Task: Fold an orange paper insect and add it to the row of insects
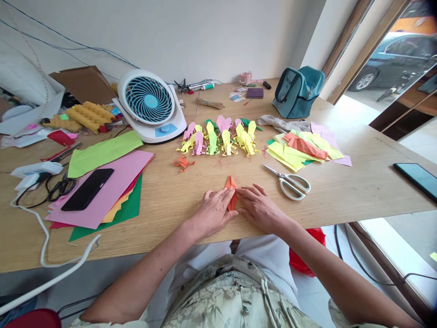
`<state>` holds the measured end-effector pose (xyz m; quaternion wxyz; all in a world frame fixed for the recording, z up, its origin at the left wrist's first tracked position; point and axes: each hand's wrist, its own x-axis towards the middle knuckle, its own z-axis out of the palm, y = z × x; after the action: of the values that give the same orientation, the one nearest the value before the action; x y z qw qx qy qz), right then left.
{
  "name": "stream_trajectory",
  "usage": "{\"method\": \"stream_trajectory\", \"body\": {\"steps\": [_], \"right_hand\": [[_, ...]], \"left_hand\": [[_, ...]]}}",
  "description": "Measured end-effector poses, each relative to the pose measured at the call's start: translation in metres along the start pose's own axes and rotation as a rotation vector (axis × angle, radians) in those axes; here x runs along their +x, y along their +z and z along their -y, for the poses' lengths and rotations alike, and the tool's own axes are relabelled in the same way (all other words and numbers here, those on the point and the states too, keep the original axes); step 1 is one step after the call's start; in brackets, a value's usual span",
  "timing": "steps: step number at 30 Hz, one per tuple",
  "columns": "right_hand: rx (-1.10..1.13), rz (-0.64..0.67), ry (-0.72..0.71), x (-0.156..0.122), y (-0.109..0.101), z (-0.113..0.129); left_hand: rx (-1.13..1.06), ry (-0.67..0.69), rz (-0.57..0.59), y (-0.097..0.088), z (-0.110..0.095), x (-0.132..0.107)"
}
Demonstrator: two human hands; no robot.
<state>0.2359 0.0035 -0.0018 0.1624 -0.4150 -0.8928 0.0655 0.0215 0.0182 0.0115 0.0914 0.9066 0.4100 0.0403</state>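
A small orange folded paper (231, 200), diamond-shaped with a pointed top, lies flat on the wooden table in front of me. My left hand (215, 207) rests on its left side, fingers stretched out over the paper. From the right, my right hand (260, 207) lies flat with its fingertips at the paper's edge. Neither hand grips anything. Farther back stand rows of folded paper figures (226, 142) in yellow, pink and green. A small orange folded figure (184, 162) sits nearer, to the left. Scissors (292, 183) with white handles lie right of my hands.
A white fan (148, 102) stands back left. Below it are coloured paper sheets (119, 175) with a black phone (88, 189) on top. To the right are a pile of folded papers (300, 149), a teal bag (297, 93) and another phone (417, 180).
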Motion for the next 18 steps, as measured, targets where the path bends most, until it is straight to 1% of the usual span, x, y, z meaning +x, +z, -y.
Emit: {"method": "stream_trajectory", "body": {"steps": [2, 4, 7, 11, 13, 14, 16, 18], "right_hand": [[-0.011, -0.005, 0.011, 0.002, -0.001, 0.004], [-0.027, -0.007, 0.025, 0.005, -0.001, 0.009], [-0.048, -0.019, 0.062, 0.009, 0.001, 0.019], [-0.068, -0.024, 0.070, 0.011, 0.006, 0.025], [-0.066, -0.035, 0.075, 0.011, 0.010, 0.025], [-0.065, -0.045, 0.083, 0.010, 0.012, 0.025], [-0.061, -0.067, 0.096, 0.010, 0.016, 0.025], [-0.051, -0.082, 0.101, 0.009, 0.019, 0.024]], "left_hand": [[-0.069, -0.012, 0.002, -0.006, 0.008, 0.005], [-0.169, 0.016, -0.006, -0.011, 0.016, 0.010], [-0.285, 0.014, -0.015, -0.016, 0.022, 0.015], [-0.298, -0.025, -0.022, -0.018, 0.020, 0.016], [-0.286, -0.027, -0.056, -0.018, 0.019, 0.017], [-0.276, -0.006, -0.076, -0.017, 0.019, 0.019], [-0.264, 0.093, -0.092, -0.015, 0.018, 0.027], [-0.284, 0.222, -0.045, -0.011, 0.016, 0.038]]}}
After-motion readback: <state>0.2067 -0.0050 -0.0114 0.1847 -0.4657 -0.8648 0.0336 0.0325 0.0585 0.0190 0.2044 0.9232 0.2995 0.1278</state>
